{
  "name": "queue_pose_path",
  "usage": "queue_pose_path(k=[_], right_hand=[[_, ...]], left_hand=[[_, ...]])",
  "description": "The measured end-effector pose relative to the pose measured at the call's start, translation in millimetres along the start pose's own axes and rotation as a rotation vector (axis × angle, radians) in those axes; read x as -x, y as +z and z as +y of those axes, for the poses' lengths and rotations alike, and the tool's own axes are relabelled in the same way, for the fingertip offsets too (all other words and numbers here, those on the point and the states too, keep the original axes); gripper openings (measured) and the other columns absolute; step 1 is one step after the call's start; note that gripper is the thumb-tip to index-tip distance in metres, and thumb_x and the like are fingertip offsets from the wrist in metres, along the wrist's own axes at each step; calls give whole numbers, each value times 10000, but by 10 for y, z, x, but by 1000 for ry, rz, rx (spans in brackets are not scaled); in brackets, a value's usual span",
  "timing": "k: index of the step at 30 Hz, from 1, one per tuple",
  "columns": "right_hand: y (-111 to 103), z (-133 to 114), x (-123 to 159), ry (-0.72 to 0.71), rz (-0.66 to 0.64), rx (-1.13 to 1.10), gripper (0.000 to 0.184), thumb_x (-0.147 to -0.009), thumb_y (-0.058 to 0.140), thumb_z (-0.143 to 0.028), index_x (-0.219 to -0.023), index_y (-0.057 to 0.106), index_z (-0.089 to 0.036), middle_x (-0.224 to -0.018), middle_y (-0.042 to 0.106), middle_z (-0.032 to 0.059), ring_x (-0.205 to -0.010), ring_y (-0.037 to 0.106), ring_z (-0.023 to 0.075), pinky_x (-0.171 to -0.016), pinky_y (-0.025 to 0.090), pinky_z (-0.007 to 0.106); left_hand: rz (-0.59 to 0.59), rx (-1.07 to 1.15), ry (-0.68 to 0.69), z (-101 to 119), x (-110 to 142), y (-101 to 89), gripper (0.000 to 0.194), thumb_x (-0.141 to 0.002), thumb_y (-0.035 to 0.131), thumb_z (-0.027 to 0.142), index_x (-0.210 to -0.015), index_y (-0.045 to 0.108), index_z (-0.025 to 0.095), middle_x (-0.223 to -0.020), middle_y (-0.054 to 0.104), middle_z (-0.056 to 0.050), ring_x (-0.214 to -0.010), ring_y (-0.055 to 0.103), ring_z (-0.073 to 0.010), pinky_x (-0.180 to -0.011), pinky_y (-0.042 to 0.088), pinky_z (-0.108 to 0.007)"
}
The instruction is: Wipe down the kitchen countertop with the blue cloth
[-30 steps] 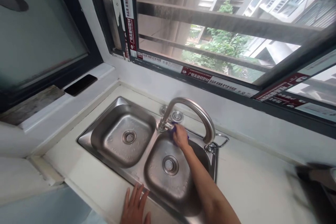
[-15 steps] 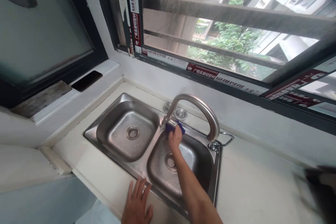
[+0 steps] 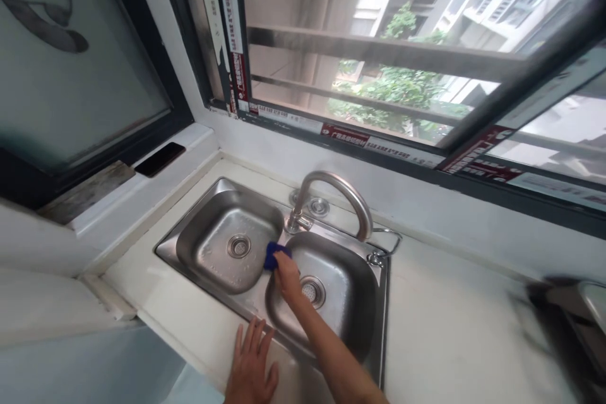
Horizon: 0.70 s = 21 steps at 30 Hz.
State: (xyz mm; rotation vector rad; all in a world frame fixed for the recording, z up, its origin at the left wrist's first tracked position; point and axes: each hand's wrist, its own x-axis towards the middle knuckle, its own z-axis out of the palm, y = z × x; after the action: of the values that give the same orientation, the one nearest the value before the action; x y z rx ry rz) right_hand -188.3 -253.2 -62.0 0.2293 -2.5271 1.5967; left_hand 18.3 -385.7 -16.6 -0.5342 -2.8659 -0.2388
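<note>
A steel double sink (image 3: 383, 303) is set in a pale counter (image 3: 454, 334) under a window. My right hand (image 3: 286, 278) is closed on a small blue cloth (image 3: 271, 255) and presses it on the ridge between the two basins. The curved steel tap (image 3: 338, 192) rises just behind it. My left hand (image 3: 250, 366) lies flat with fingers spread on the sink's front rim and the counter edge. Each basin has a round drain, the left drain (image 3: 238, 245) and the right drain (image 3: 312, 290).
A dark phone-like slab (image 3: 158, 159) lies on the white ledge at the left. The window (image 3: 379, 76) with metal bars runs behind the sink. A blurred dark object (image 3: 563, 303) sits at the counter's right end. A wire ring (image 3: 388, 246) sticks out beside the tap's spout.
My right hand has drawn the blue cloth from the tap's base forward and left onto the divider between the basins. My left hand has stayed flat at the front rim.
</note>
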Motion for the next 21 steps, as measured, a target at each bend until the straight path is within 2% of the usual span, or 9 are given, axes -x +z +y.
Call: queue_pose_path(k=[3,5,6,8,10,13,15,18,21], right_hand=[[-356,-152,237,28,-41,-64,339,-783,545,-279,-1058,731,-209,-997,765,68,-908,693,229,-858,584,386],[-701,-227,448,92,2,-104,349,-865,510,-367,-1081,726,-198,-964,766,64,-861,694,220,-799,587,360],[-906,-254,565,139,46,-123,393,-897,490,-419,-1116,717,-184,-987,763,78,-884,694,229,-809,585,367],[-1378,-278,803,331,218,-217,513,-857,565,-537,-1186,696,-164,-1066,752,100,-936,689,261,-846,576,395],[-1911,-243,1029,416,404,-148,646,-786,617,-615,-1237,671,-157,-1122,735,109,-993,672,287,-896,555,416],[-2663,-62,1355,444,570,120,724,-753,587,-677,-1261,647,-166,-1159,713,118,-1048,642,313,-966,511,457],[-2995,115,1582,487,645,359,726,-778,512,-670,-1291,622,-169,-1135,704,134,-1014,636,331,-948,504,499],[-3150,369,1894,505,684,650,653,-838,407,-547,-1313,594,-140,-1101,676,190,-976,627,365,-889,498,555],[-3063,525,2078,441,807,823,610,-843,399,-443,-1370,545,-172,-1155,642,220,-989,617,400,-832,488,576]], left_hand=[[51,13,5,-45,50,108,584,-867,561,227,-1447,494,209,-1535,493,-93,-1492,327,-286,-1249,177,-539],[81,38,7,-75,79,186,559,-871,570,236,-1426,512,214,-1521,508,-98,-1480,350,-296,-1234,228,-555],[90,60,2,-87,82,216,548,-870,573,236,-1416,522,218,-1505,523,-101,-1469,368,-306,-1221,259,-574],[95,133,-7,-103,34,240,517,-865,568,222,-1381,553,231,-1444,575,-103,-1430,425,-328,-1177,334,-617],[66,255,-13,-102,-124,197,477,-875,539,203,-1349,577,235,-1393,607,-107,-1388,482,-321,-1131,418,-604],[-17,471,31,-58,-611,21,464,-922,468,184,-1377,546,226,-1428,574,-115,-1383,501,-254,-1102,497,-472],[-31,539,140,8,-1069,-128,466,-927,456,179,-1385,528,226,-1399,595,-104,-1379,505,-232,-1124,482,-453],[-21,498,298,148,-1835,-322,400,-934,477,203,-1324,568,214,-1316,640,-100,-1340,530,-238,-1141,459,-465],[-107,330,290,309,-2581,-415,391,-908,500,180,-1290,585,188,-1305,640,-112,-1285,562,-241,-1113,469,-449]])
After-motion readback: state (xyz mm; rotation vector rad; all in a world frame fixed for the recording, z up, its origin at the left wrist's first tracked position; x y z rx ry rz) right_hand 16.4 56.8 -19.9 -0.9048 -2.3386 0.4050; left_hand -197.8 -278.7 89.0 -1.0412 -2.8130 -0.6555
